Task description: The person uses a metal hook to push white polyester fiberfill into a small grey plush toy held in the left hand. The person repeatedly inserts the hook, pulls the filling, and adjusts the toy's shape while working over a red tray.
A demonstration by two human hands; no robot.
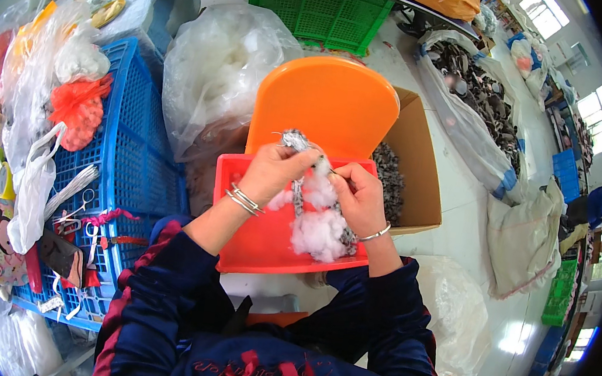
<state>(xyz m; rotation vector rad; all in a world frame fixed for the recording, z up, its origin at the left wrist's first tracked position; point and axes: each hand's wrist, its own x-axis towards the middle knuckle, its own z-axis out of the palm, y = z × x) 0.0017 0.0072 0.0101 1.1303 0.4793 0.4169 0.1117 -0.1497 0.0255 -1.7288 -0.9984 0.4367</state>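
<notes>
My left hand [273, 174] pinches a small grey-and-white furry fabric piece [295, 139] between thumb and fingers. Close beside it, my right hand [360, 201] is closed in a pinch; something thin and dark shows at its fingertips, too small to name. White fluffy stuffing [320, 186] lies between the two hands. Both hands are over a red plastic tray [247, 237], where a larger clump of stuffing [319, 236] rests with more grey furry pieces, partly hidden by it. An orange plastic panel [325, 105] rises behind the tray.
At left, a blue crate [136, 132] has scissors [80, 201] and bags on it. A clear bag of stuffing [222, 67] stands behind the tray. To the right are a cardboard box [418, 172] of grey furry pieces and a large sack [438, 92]. A green crate [317, 12] sits farther back.
</notes>
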